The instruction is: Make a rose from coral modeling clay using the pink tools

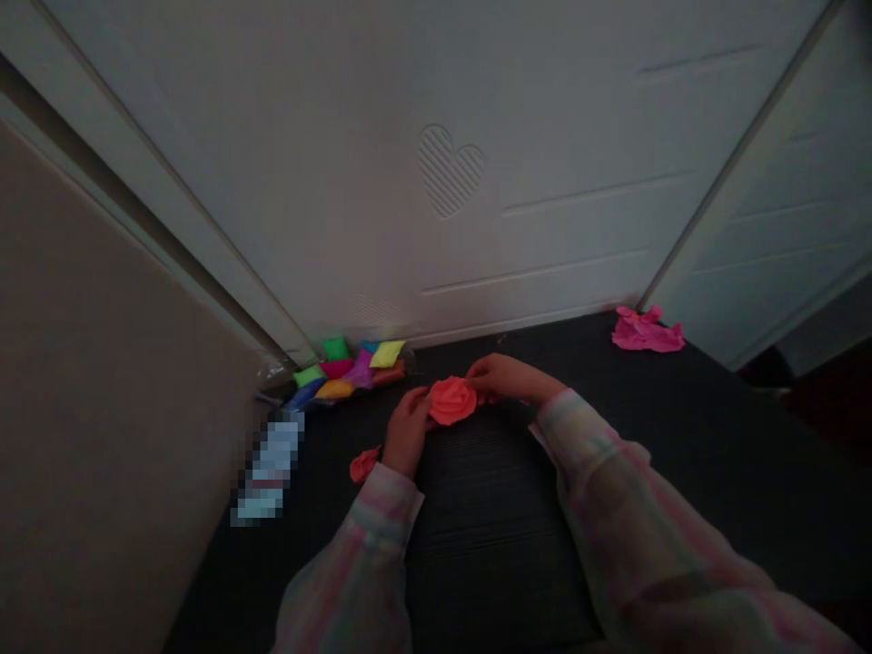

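Observation:
A coral-red clay rose [452, 401] with layered, ruffled petals is between my two hands, just above or on the dark table; I cannot tell which. My left hand [408, 431] grips its left edge with curled fingers. At its right edge the fingertips of my right hand [510, 378] close on the petals, and a little of the same red clay shows under those fingers. A smaller lump of red clay [363, 465] lies on the table left of my left wrist, partly hidden by it.
Several colourful clay packets [335, 388] lie in clear wrapping at the back left. A blurred-out pale item [269, 468] is at the table's left edge. Pink moulded clay [647, 331] sits at the back right. A white panel with a heart relief [450, 171] rises behind the black table [490, 536].

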{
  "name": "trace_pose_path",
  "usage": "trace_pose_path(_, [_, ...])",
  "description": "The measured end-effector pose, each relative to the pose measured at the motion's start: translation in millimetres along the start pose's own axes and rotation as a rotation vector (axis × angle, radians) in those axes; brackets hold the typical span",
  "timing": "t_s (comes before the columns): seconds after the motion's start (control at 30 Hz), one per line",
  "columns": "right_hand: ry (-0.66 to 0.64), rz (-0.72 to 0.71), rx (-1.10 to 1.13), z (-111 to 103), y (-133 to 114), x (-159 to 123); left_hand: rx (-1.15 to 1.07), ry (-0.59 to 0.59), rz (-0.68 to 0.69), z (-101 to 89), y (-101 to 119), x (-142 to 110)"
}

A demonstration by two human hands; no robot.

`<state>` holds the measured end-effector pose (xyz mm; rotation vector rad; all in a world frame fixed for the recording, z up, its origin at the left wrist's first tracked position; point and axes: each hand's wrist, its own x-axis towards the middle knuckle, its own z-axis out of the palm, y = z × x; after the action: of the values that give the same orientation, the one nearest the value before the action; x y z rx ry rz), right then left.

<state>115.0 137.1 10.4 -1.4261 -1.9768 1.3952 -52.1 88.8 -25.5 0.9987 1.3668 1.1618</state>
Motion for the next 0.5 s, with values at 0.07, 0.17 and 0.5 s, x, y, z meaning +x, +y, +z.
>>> trace_pose_path(0.07, [0.040, 0.032, -0.017, 0, 7, 4, 0.007, 0.035, 0.005, -1.3, -3, 1])
trace_pose_path(0.17, [0.052, 0.048, -0.019, 0, 14, 8, 0.055, 0.032, 0.047, -0.9, -6, 2])
trace_pose_path(0.5, [0.064, 0.026, -0.066, 3, 12, 9, 0.426, 0.016, 0.220, 4.2, -7, 1])
